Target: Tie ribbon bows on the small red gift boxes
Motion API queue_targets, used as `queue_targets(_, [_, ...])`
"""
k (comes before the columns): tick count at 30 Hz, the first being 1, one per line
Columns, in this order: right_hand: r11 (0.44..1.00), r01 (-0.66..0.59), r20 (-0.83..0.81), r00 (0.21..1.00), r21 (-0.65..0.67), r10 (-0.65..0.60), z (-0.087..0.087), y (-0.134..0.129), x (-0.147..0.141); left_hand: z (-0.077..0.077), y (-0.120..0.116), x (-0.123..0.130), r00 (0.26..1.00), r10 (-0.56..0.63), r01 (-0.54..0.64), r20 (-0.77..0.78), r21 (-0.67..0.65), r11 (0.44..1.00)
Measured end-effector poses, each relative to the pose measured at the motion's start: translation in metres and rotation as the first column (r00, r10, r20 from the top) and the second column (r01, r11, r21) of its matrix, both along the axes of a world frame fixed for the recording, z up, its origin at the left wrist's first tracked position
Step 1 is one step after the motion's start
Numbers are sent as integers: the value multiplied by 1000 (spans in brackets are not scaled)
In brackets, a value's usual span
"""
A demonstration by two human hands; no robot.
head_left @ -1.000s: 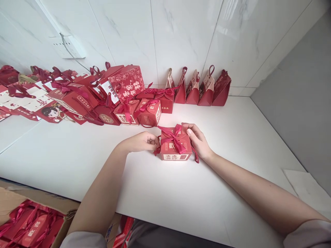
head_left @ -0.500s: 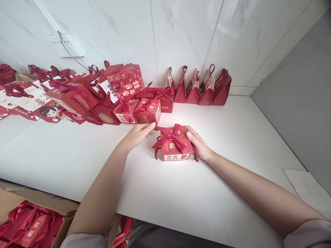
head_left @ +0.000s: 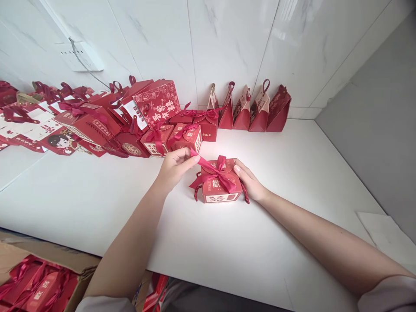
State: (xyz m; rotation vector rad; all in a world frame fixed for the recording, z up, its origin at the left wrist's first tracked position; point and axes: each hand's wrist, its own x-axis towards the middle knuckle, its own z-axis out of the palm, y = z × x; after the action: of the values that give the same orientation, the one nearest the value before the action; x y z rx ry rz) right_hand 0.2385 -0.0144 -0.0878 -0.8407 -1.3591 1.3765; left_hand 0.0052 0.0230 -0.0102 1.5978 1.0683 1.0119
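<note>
A red gift box [head_left: 224, 187] with pale Chinese characters stands upright on the white table. A red ribbon bow [head_left: 217, 171] is tied over its top, and twisted red cord handles hang at both sides. My left hand [head_left: 175, 168] is at the box's upper left, with thumb and fingers pinched on a tail of the ribbon. That tail is lifted and stretches from the knot to the fingertips. My right hand [head_left: 249, 180] grips the right side of the box, its thumb near the top edge; the other fingers are mostly hidden behind the box.
Two smaller ribboned boxes [head_left: 186, 138] stand just behind my left hand. Red and white gift boxes [head_left: 97, 121] are heaped along the wall to the left. Several wedge-shaped boxes [head_left: 242, 110] line the wall. At lower left is a cardboard carton [head_left: 76, 258] holding more red boxes.
My left hand has closed on the ribbon's left tail and raised its end slightly. The box and my right hand have stayed in place.
</note>
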Motion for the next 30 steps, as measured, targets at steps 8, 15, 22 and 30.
queue_targets(8, [1000, 13, 32, 999, 27, -14, 0, 0, 2, -3, 5, -8, 981, -112, 92, -160, -128, 988])
queue_targets(15, [1000, 11, 26, 1000, 23, -11, 0, -1, 1, 1, 8, -15, 952, -176, 124, -249, -211, 970])
queue_targets(22, [1000, 9, 24, 1000, 13, -9, 0, -1, 1, -2, 12, -21, 906, -317, 233, -282, -294, 927])
queue_targets(30, [1000, 11, 33, 999, 11, -12, 1, 0, 1, -7, 16, -17, 967, -89, 24, -237, -266, 964])
